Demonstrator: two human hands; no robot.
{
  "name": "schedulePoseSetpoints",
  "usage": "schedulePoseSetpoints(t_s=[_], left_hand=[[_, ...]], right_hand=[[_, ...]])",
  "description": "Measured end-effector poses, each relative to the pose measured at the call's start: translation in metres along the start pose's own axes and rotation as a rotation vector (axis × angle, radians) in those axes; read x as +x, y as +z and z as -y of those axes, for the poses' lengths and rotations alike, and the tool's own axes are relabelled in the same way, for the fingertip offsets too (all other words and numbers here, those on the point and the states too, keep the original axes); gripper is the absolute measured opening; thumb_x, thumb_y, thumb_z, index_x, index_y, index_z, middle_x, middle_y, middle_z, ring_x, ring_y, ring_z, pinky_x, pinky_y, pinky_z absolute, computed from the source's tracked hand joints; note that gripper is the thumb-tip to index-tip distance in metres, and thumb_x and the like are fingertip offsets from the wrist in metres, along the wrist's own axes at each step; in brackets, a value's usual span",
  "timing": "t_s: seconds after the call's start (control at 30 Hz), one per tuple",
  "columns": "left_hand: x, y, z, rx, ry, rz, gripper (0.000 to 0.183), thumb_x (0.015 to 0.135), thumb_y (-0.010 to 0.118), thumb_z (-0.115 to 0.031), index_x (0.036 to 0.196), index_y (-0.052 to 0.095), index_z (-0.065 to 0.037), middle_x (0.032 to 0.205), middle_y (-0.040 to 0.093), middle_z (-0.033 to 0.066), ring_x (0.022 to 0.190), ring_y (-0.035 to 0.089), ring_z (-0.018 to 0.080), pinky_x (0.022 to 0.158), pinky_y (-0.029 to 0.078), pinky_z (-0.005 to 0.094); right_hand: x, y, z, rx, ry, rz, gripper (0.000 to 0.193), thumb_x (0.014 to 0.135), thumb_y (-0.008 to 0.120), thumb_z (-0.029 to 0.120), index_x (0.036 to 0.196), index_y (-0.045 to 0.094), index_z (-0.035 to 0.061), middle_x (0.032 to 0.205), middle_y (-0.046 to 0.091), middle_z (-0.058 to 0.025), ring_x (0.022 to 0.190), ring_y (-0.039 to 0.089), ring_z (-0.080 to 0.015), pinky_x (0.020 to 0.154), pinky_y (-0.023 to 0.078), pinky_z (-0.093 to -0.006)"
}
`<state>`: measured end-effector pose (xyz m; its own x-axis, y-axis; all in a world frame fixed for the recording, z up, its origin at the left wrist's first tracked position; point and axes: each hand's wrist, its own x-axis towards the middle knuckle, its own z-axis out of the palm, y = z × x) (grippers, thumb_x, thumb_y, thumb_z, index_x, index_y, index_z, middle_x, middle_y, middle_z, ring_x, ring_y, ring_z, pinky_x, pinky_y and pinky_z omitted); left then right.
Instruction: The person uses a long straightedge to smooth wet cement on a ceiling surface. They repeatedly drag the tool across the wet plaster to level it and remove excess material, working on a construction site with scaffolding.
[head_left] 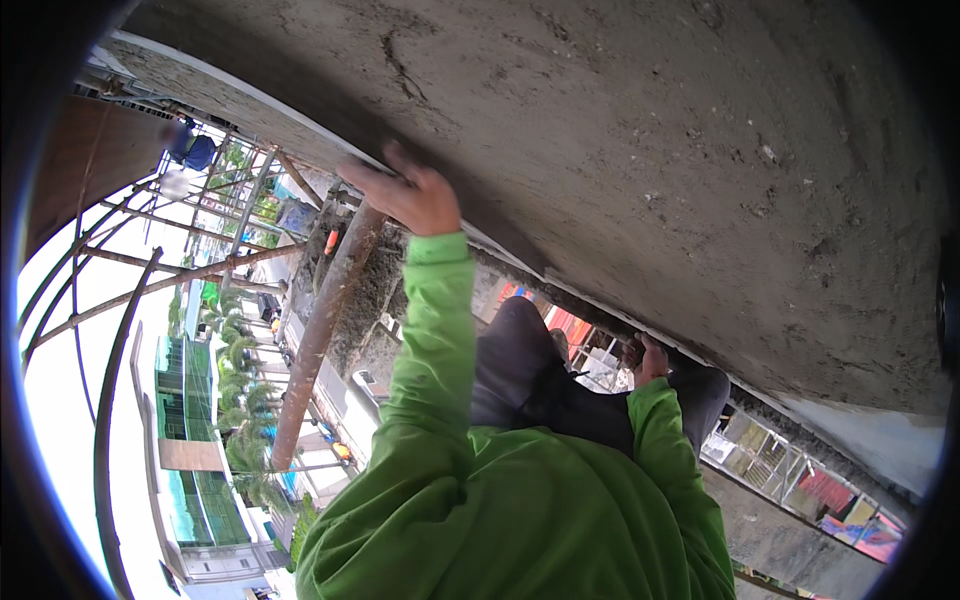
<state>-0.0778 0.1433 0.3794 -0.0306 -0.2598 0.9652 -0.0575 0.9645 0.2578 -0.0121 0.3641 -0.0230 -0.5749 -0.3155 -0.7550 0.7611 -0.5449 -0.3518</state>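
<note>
A long, pale, narrow straightedge strip point(260, 95) runs along the lower edge of a rough grey plastered wall point(650, 150). My left hand point(425, 200) holds that edge, thumb on the wall side and fingers stretched out beneath; motion blurs it slightly. Farther right and lower, my right hand point(652, 362) is closed with bent fingers at the same edge, close to my knee. Part of its grip is hidden. Both arms wear bright green sleeves. A smoother, darker band of mortar point(300, 85) lies along the strip near my left hand.
A rusty round pipe point(325, 340) slants down just left of my left forearm. Scaffold poles point(200, 265) cross at the left, with another person in blue point(195, 150) beyond them. Far below are a street, trees point(240, 400) and a green-fronted building point(185, 400).
</note>
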Motion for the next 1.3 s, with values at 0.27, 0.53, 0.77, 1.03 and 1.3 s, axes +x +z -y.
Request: schedulePoseSetpoints(t_s=[0.27, 0.53, 0.77, 1.03, 1.3], left_hand=[[-0.147, -0.029, -0.027, -0.063, -0.152, 0.253, 0.041, 0.083, 0.047, -0.008, 0.111, 0.028, 0.016, 0.105, 0.037, 0.0288, 0.095, 0.042, 0.0384, 0.086, 0.032, 0.0411], [-0.009, -0.033, -0.037, -0.108, 0.094, 0.048, 0.04, 0.085, 0.05, -0.017, 0.108, 0.036, 0.013, 0.103, 0.045, 0.0231, 0.092, 0.046, 0.0311, 0.083, 0.035, 0.0351], [0.186, -0.047, -0.076, -0.227, 0.289, -0.106, 0.015, 0.081, 0.051, -0.006, 0.092, 0.046, 0.003, 0.077, 0.046, 0.0161, 0.069, 0.046, 0.0313, 0.065, 0.039, 0.0328], [0.253, -0.03, -0.104, -0.191, 0.372, -0.11, 0.018, 0.078, 0.05, -0.001, 0.095, 0.045, 0.001, 0.085, 0.046, 0.0163, 0.076, 0.046, 0.0361, 0.067, 0.039, 0.0358], [0.252, -0.029, -0.114, -0.112, 0.421, -0.189, 0.018, 0.077, 0.052, -0.004, 0.093, 0.045, 0.002, 0.083, 0.046, 0.0174, 0.076, 0.047, 0.0371, 0.067, 0.038, 0.0372]], right_hand=[[-0.002, -0.01, -0.015, -0.019, -0.007, -0.11, 0.016, 0.079, 0.055, 0.02, 0.083, 0.054, 0.005, 0.068, 0.056, -0.0072, 0.057, 0.056, -0.0197, 0.052, 0.047, -0.0324], [0.114, -0.093, -0.045, -1.806, -1.201, -0.141, 0.028, 0.066, 0.065, 0.028, 0.087, 0.061, 0.0092, 0.09, 0.061, -0.0115, 0.09, 0.056, -0.0282, 0.08, 0.044, -0.0379], [0.054, -0.041, -0.029, -0.99, -0.959, -0.038, 0.029, 0.065, 0.058, 0.025, 0.081, 0.061, 0.0, 0.09, 0.06, -0.0177, 0.09, 0.056, -0.0306, 0.081, 0.042, -0.039], [0.031, -0.023, -0.018, -1.307, -0.784, -0.243, 0.034, 0.07, 0.05, 0.03, 0.094, 0.061, 0.0086, 0.099, 0.058, -0.0158, 0.095, 0.053, -0.0314, 0.086, 0.04, -0.039], [0.032, -0.018, -0.013, -1.229, -0.506, -0.161, 0.053, 0.069, 0.058, 0.036, 0.114, 0.049, 0.0106, 0.119, 0.046, -0.0149, 0.111, 0.041, -0.0322, 0.094, 0.031, -0.0391]])
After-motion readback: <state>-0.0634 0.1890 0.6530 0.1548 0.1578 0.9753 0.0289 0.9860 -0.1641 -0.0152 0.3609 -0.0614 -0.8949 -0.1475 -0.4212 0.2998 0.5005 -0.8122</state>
